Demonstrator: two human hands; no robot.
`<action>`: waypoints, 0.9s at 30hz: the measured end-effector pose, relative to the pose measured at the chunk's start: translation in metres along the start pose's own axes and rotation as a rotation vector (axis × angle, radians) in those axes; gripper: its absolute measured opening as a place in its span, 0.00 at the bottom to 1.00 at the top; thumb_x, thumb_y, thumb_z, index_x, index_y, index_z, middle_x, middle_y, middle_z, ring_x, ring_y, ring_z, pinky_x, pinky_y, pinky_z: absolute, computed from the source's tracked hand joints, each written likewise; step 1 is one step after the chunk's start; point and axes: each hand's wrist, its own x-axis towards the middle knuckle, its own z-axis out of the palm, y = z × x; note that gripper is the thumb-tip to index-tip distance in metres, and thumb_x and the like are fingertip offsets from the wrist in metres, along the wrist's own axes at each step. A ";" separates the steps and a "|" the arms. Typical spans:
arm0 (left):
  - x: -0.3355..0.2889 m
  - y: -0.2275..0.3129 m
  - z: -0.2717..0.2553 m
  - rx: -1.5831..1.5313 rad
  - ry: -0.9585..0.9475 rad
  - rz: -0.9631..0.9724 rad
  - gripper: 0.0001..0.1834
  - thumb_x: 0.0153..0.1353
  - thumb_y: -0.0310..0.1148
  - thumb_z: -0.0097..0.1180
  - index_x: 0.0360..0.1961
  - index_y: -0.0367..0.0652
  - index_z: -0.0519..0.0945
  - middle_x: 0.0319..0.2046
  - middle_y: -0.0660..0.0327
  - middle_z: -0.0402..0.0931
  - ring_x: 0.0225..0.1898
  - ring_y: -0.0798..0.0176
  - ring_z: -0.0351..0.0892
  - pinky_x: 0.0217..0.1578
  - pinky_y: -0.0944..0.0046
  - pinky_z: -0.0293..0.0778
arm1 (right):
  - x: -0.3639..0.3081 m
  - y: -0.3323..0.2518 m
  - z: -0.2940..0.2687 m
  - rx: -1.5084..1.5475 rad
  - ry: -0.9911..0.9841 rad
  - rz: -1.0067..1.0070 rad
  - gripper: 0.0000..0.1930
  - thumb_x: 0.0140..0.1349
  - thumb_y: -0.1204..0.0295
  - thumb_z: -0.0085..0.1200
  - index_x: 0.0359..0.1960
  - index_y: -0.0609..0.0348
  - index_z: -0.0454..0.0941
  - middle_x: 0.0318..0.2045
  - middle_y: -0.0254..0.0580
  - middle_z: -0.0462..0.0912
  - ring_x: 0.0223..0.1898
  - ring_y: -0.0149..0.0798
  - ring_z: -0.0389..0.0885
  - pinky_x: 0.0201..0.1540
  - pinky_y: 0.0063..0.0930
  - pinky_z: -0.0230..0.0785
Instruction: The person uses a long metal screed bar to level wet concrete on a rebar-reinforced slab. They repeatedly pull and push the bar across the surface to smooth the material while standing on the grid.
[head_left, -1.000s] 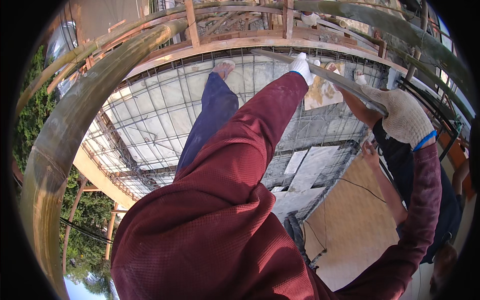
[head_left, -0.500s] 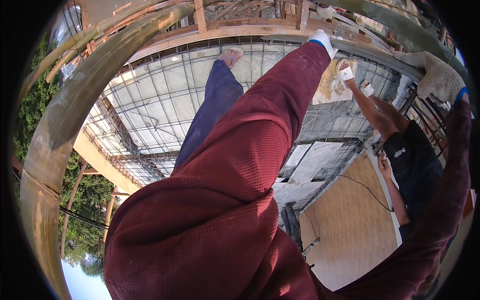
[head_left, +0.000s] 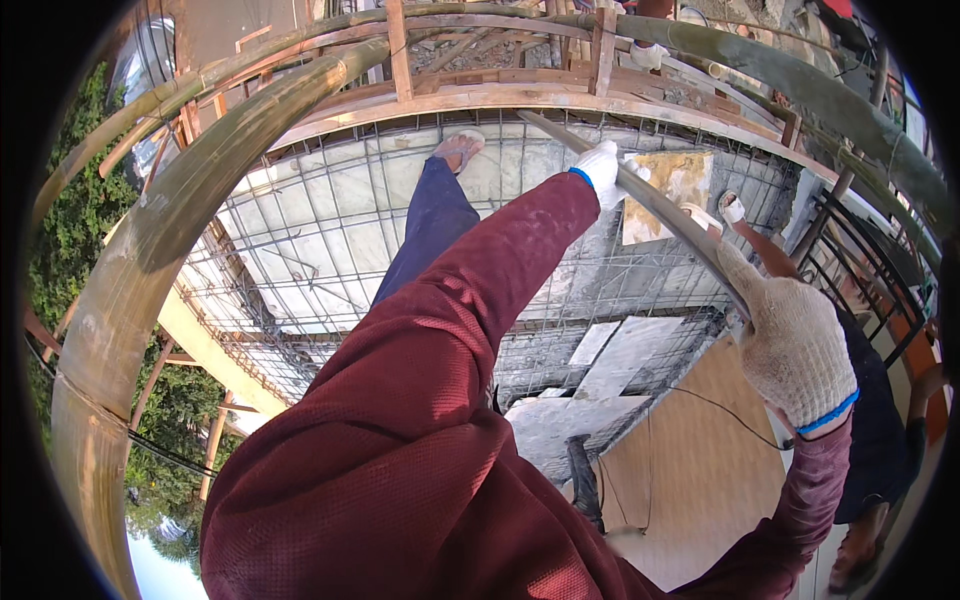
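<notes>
A long grey pole (head_left: 665,210) slants over the rebar mesh, from the wooden edge at the far side down toward my right. My left hand (head_left: 600,172), in a white knit glove, is closed around its upper part. Lower down, my right hand (head_left: 800,345), in a dusty glove with a blue cuff, grips the near end. Both my arms wear maroon sleeves. Beneath the pole lies a stained board (head_left: 665,195) on the mesh.
Rebar mesh (head_left: 330,225) covers the pale floor, with a navy-trousered leg (head_left: 425,235) on it. Bamboo poles (head_left: 105,400) and a timber rail (head_left: 480,98) border it. Another person in dark clothes (head_left: 875,420) stands at right, near a black railing (head_left: 870,265) and wood-patterned flooring (head_left: 700,450).
The pole has swung from along the far timber to a slant nearer me. Both hands came closer with it, the right one moving down and inward. The other person shifted toward the right edge.
</notes>
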 end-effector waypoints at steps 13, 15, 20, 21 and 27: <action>0.012 0.010 0.007 1.201 0.264 0.472 0.43 0.74 0.60 0.42 0.77 0.41 0.49 0.65 0.38 0.63 0.64 0.35 0.68 0.69 0.38 0.61 | 0.035 0.060 -0.044 0.075 -0.204 0.027 0.39 0.51 0.74 0.59 0.71 0.48 0.72 0.36 0.56 0.85 0.38 0.56 0.85 0.44 0.44 0.77; 0.020 0.006 -0.003 1.874 0.323 0.942 0.47 0.68 0.63 0.49 0.78 0.45 0.55 0.70 0.41 0.60 0.71 0.34 0.59 0.70 0.39 0.57 | 0.046 0.088 -0.055 0.129 -0.296 0.153 0.41 0.48 0.73 0.60 0.71 0.41 0.73 0.40 0.57 0.85 0.39 0.57 0.84 0.44 0.41 0.76; 0.017 0.018 0.039 1.937 -0.242 0.988 0.35 0.52 0.60 0.71 0.50 0.42 0.84 0.49 0.51 0.82 0.54 0.45 0.76 0.63 0.50 0.68 | 0.041 0.166 -0.038 0.247 -0.123 0.274 0.38 0.50 0.75 0.62 0.69 0.58 0.73 0.49 0.50 0.85 0.44 0.40 0.84 0.51 0.33 0.76; 0.034 0.024 0.045 1.976 -0.158 0.945 0.29 0.53 0.59 0.71 0.42 0.44 0.87 0.38 0.52 0.86 0.48 0.44 0.80 0.60 0.50 0.72 | 0.050 0.168 -0.045 0.293 -0.125 0.256 0.37 0.52 0.74 0.61 0.69 0.58 0.73 0.49 0.49 0.86 0.44 0.41 0.85 0.51 0.34 0.76; 0.078 0.019 0.042 1.740 0.092 1.254 0.22 0.51 0.54 0.73 0.38 0.48 0.88 0.37 0.58 0.87 0.46 0.53 0.85 0.49 0.53 0.79 | 0.061 0.116 0.012 0.397 0.030 0.159 0.35 0.54 0.74 0.61 0.68 0.58 0.74 0.48 0.48 0.86 0.43 0.40 0.86 0.50 0.33 0.77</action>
